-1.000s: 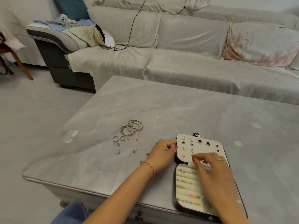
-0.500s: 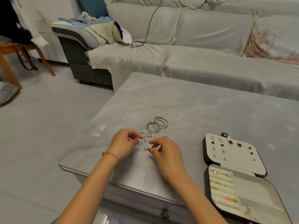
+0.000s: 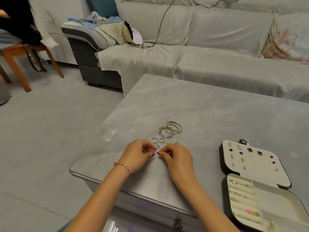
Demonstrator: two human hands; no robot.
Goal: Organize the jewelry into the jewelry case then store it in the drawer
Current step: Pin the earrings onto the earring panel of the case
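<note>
- Loose jewelry on the table [image 3: 209, 104], in a small cluster: stacked bangles [image 3: 170, 129] farthest out, small rings [image 3: 158, 140] and a gold charm [image 3: 166, 141] nearer, tiny pieces [image 3: 157, 145] just past the fingertips.
- Cluster straight ahead of both hands, touching distance; roughly strung out away from the body, bangles at the far end. Neither hand clearly nearer, the tiny pieces lying between the two.
- Jewelry case [image 3: 260, 186] well off to the right, lid flat open, earrings pinned on the lid panel, rings in the padded rolls; long axis running away from the body. Right hand the nearer one for carrying pieces across.
- Drawer knob [image 3: 177, 223] below the table edge, drawer apparently closed.
- Left hand [image 3: 137, 156]: fingers curled, thumb and forefinger drawn together; anything pinched too small to make out.
- Right hand [image 3: 177, 158]: fingers curled the same way, tips almost meeting the left's; contents likewise impossible to tell.
- Sofa [image 3: 217, 47] behind the table.
</note>
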